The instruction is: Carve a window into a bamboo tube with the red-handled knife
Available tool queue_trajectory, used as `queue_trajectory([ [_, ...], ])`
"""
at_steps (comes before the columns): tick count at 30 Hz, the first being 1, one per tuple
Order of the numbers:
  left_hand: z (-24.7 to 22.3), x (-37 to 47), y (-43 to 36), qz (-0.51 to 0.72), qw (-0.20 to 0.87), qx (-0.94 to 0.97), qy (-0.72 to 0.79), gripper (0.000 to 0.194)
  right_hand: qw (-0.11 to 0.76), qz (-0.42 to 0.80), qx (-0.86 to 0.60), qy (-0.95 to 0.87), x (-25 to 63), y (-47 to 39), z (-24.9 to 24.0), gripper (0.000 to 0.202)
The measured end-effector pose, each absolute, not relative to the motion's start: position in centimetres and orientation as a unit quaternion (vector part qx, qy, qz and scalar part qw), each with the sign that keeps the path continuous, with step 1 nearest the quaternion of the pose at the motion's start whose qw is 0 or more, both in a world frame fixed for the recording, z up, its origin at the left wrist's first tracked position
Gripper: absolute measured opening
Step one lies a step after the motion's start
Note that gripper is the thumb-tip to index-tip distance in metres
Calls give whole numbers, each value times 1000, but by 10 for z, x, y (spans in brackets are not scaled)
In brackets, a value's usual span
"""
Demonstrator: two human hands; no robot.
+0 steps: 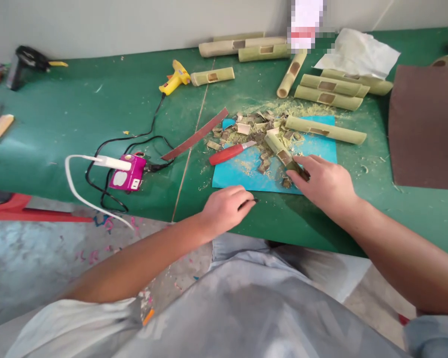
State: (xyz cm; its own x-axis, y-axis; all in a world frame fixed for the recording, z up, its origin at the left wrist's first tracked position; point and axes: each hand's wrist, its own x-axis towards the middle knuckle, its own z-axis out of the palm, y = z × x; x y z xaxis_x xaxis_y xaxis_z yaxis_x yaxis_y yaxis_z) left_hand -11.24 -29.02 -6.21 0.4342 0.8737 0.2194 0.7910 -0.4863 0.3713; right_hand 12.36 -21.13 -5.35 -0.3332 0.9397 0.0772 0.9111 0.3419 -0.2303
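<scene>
My right hand (326, 184) grips the near end of a short bamboo tube (277, 146) with a square opening cut in its side. Its far end rests over wood chips (242, 128) on a blue sheet (239, 178). My left hand (224, 209), by the table's front edge, is closed around a small dark thing whose tip shows between the fingers; its kind is hidden. Between the hands and the chips lies a red-handled knife (231, 153), blade pointing right. Another bamboo tube (343, 133) crosses the sheet's upper right corner.
Several notched bamboo tubes (328, 97) lie along the back of the green table (186, 119). A yellow glue gun (175, 78), a brown sandpaper strip (197, 135) and a purple power socket (129, 171) with cords are to the left. A brown sheet (425, 129) lies right.
</scene>
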Motion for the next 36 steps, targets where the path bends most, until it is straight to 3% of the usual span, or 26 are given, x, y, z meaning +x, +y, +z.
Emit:
queue_trajectory([
  [5,-50,-146,-273,200,22,832,518,14,92,70,-565,-817,124,-211,-53,33],
  [14,-37,-130,-209,360,154,732,558,5,88,51,-563,-820,124,-212,-54,35],
  [17,-43,-114,-179,365,176,742,534,4,82,52,-561,-822,124,-212,-54,36],
  [21,-55,-96,-155,374,175,745,524,19,100,38,-559,-822,125,-213,-53,41],
  [26,-65,-90,-149,370,155,775,488,10,138,36,-526,-838,125,-212,-53,35],
  [36,-69,-95,-151,342,154,797,473,23,98,25,-532,-841,121,-208,-51,33],
])
